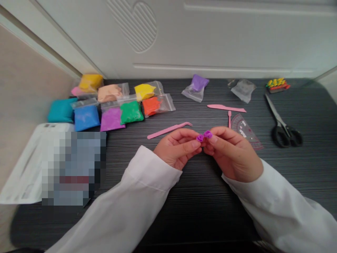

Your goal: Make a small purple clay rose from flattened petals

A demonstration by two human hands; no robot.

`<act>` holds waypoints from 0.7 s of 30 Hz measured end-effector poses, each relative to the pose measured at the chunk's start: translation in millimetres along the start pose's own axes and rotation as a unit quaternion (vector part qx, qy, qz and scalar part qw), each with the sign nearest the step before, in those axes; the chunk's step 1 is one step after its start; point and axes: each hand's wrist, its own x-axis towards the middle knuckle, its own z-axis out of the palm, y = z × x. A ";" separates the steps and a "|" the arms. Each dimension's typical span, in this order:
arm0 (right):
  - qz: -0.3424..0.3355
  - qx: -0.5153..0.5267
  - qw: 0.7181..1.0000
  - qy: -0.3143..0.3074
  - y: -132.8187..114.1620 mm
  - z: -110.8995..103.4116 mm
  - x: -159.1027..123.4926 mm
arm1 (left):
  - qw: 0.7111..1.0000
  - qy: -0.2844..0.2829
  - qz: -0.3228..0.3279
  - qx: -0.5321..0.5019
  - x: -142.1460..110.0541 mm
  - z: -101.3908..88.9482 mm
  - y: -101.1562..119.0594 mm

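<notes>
Near the middle of the table, my left hand (179, 149) pinches a small purple clay rose (200, 138) between thumb and fingers. My right hand (234, 153) is closed on a second purple clay rose (208, 134). The two roses meet or nearly meet at the fingertips; whether they are joined I cannot tell. Just beyond my left hand lies a pink tweezer-like tool (168, 130) with a bent tip. Behind my right hand are a pink plastic knife (226, 108), a thin pink tool (229, 118) and a clear protractor (246, 130) bearing small white bits, partly hidden by the hand.
Several bags of coloured clay (131, 112) cluster at the back left, with a purple clay bag (199, 83) and a clear bag (244, 90) further right. Black-handled scissors (284, 130) and small yellow-and-red pieces (277, 84) lie right. White packaging (28, 165) and a blurred-out item (76, 165) lie left.
</notes>
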 end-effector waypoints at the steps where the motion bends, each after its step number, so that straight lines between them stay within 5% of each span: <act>1: 0.004 0.003 1.000 0.002 0.5 0.3 0.3 | 1.000 0.000 -0.001 0.000 -0.2 0.0 -0.4; 21: -0.003 0.032 0.999 -0.008 1.1 3.8 -1.6 | 0.999 -0.028 0.020 -0.032 -0.4 1.8 -4.5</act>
